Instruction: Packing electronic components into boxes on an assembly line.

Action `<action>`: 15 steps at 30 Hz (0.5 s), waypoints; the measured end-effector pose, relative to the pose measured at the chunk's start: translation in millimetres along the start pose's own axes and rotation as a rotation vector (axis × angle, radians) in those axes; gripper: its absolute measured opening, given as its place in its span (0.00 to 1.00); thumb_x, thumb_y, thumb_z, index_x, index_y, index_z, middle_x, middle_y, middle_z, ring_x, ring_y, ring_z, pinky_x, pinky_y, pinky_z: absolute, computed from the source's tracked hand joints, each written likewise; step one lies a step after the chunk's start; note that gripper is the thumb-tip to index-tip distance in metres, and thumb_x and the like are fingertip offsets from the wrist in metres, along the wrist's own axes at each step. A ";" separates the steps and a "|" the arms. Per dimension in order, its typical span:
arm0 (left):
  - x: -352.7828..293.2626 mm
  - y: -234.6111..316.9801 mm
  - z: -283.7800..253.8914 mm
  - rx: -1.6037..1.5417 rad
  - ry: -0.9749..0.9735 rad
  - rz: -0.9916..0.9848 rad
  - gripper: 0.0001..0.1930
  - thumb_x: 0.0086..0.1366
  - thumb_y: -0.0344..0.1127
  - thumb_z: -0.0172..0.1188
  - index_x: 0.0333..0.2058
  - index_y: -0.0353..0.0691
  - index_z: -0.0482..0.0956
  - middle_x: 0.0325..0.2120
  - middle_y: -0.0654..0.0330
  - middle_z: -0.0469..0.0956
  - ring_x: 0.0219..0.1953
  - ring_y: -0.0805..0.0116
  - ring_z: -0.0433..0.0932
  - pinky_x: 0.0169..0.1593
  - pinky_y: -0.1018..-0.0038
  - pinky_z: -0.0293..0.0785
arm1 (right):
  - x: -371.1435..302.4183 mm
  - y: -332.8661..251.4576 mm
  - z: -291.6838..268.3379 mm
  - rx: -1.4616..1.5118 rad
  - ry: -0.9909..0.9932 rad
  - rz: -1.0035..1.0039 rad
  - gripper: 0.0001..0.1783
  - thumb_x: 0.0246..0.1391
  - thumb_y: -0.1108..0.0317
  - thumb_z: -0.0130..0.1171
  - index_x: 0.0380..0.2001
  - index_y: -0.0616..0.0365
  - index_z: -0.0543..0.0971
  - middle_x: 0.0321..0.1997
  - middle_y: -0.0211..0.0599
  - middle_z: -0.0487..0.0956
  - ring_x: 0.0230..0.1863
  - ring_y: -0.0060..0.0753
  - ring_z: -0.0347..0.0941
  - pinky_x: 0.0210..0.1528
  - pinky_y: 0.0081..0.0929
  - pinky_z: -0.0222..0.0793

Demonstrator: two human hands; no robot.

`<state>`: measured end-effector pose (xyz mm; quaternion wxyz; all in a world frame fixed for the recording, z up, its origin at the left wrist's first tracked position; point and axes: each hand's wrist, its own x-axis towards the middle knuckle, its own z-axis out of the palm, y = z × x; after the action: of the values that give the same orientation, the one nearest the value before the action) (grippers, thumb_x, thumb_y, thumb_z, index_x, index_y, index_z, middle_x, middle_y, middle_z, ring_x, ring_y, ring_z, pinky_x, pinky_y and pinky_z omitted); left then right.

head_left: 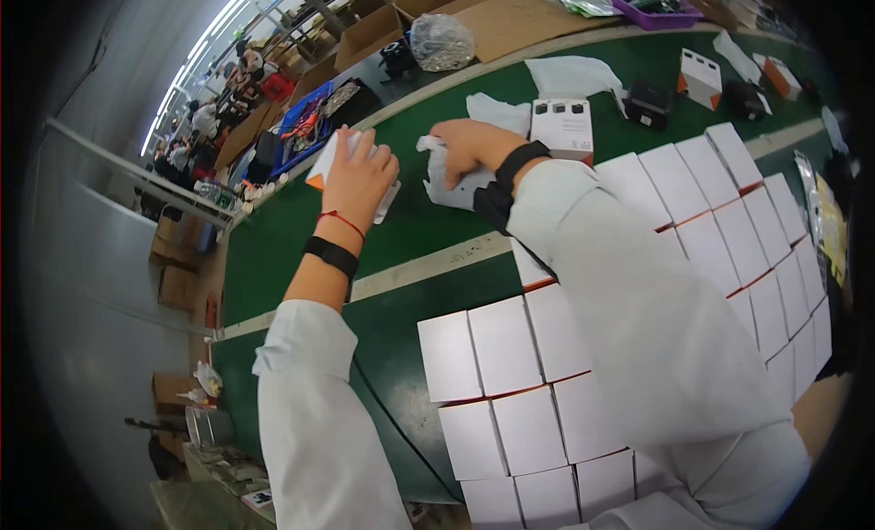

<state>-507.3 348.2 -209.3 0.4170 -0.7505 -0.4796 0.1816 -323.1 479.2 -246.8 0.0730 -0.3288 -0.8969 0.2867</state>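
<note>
My left hand point(358, 176) is closed around a small white and orange box point(321, 168) above the green table. Fingers wrap over the top of this box, and a pale flap shows under my palm. To its right, my right hand point(476, 147) grips a crumpled white wrapping bag point(447, 191); what the bag may contain is hidden. Just beyond that hand stands a white box with printed pictures point(561, 127). Another white wrapper point(499, 113) lies beside it.
White boxes point(506, 346) stand in close rows at the near right, partly behind my right sleeve. Black devices point(649, 103), printed boxes point(700, 78) and loose wrappers lie farther right. A blue tray point(305, 120), a purple basket point(658, 18) and cardboard boxes point(369, 38) line the far side.
</note>
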 end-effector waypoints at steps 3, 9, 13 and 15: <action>3.6 -25.9 -17.1 0.099 0.005 0.029 0.13 0.63 0.36 0.57 0.46 0.50 0.81 0.48 0.66 0.78 0.64 0.60 0.68 0.72 0.46 0.55 | -4.1 -7.7 4.7 -0.089 0.090 0.038 0.41 0.35 0.65 0.80 0.58 0.50 0.78 0.60 0.41 0.80 0.63 0.46 0.74 0.60 0.55 0.66; -5.5 -40.8 -40.7 -0.096 0.070 -0.108 0.16 0.62 0.31 0.58 0.49 0.51 0.80 0.53 0.68 0.77 0.64 0.57 0.69 0.69 0.45 0.58 | -10.7 -12.1 33.7 -0.248 0.323 0.104 0.28 0.42 0.66 0.74 0.51 0.49 0.81 0.64 0.38 0.75 0.67 0.45 0.69 0.57 0.53 0.70; -26.5 -46.9 -28.1 0.058 -0.205 -0.173 0.16 0.61 0.30 0.59 0.49 0.50 0.79 0.52 0.66 0.78 0.63 0.56 0.70 0.67 0.44 0.60 | -3.9 -48.3 48.8 -0.343 0.395 0.202 0.19 0.49 0.64 0.68 0.46 0.50 0.84 0.56 0.36 0.80 0.59 0.41 0.76 0.48 0.50 0.77; -17.9 -34.1 -38.2 0.029 -0.158 -0.141 0.15 0.63 0.32 0.58 0.48 0.50 0.79 0.50 0.65 0.78 0.62 0.56 0.70 0.68 0.44 0.60 | 1.2 -56.6 46.3 -0.632 -0.021 0.235 0.14 0.55 0.61 0.62 0.42 0.52 0.86 0.46 0.34 0.84 0.46 0.40 0.82 0.36 0.46 0.79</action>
<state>-509.5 321.9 -161.9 0.4004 -0.6921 -0.5600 0.2170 -369.9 423.3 -253.2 -0.0752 -0.4333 -0.8981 0.0041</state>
